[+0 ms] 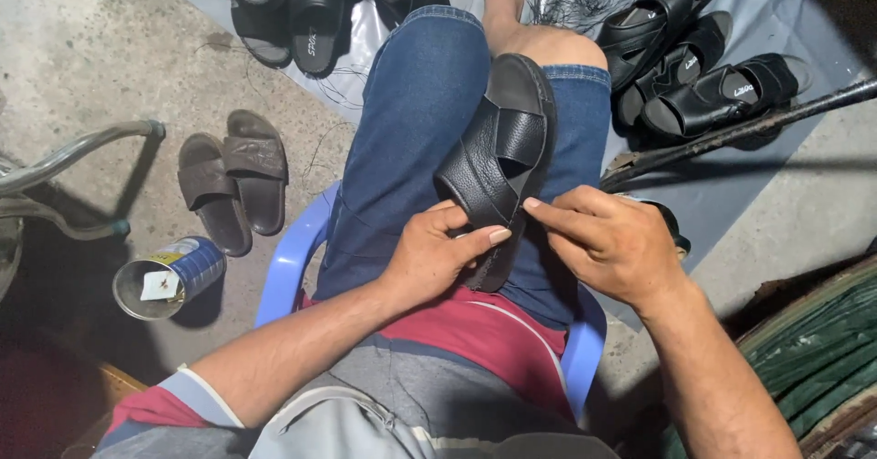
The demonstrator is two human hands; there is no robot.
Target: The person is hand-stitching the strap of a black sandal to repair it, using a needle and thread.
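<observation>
Heel end of black sandal (501, 153) hidden behind both hands; sole edge hard to make out. Open tin can (171, 275) on its side on the concrete, perhaps a scrap of paper inside. Sandal resting on the lap, long axis running away, toe outward. Left hand (437, 253) and right hand (614, 242) pinching its near strap edge.

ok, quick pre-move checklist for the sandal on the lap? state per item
1. Black sandal supported on the thighs: ok.
2. Left hand gripping the heel-end edge: ok.
3. Right hand fingertips at the sandal's side edge: ok.
4. Any thread or tool in the fingers: cannot tell.
5. Open can on the floor, apart from both hands: ok.
6. Finished black sandals on the sheet, apart from the work: ok.
</observation>
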